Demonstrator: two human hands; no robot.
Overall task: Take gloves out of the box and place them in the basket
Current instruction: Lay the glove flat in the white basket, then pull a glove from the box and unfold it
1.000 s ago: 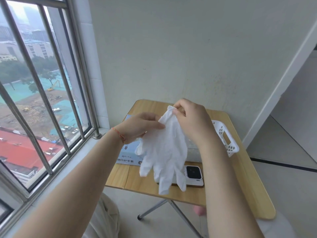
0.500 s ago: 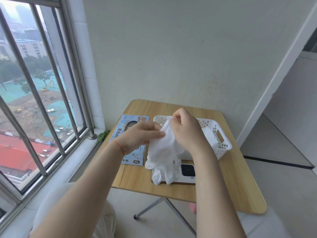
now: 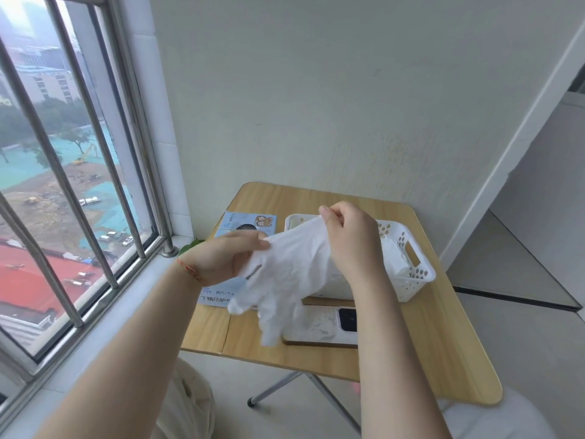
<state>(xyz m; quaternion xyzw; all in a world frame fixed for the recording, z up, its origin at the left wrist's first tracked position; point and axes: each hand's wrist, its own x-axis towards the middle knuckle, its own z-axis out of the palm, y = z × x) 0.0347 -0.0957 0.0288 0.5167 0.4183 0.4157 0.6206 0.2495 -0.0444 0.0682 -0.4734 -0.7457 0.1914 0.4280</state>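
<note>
Handling of a thin white disposable glove [image 3: 285, 274], held in the air above the middle of the light wooden folding worktop [image 3: 443, 337]. Both hands pinch the cuff end: the left hand [image 3: 221, 258] nips one corner between thumb and fingertips, and the right hand [image 3: 351, 239] grips the opposite corner with curled fingers, so the cuff is stretched between them and the glove's fingers hang limp toward the worktop's near edge. Judged from the way it drapes and creases, the material is very light, soft and without stiffness; it should tear only under hard pulling, but may cling to itself or to skin, and a loose hold could let it slip. The cuff rim appears the best place to hold, since it gives an edge to pinch and lets the rest fall clear. The white perforated plastic basket [image 3: 414, 274], toward the far right corner, already holds crumpled white material, probably gloves put in before; how many cannot be told. The flat pale blue printed glove box [image 3: 240, 226] lies beside the basket along the left edge, partly hidden by the left hand; its opening and contents are not visible. A white phone with a dark camera block [image 3: 323, 327] rests near the near edge, under the hanging glove.
</note>
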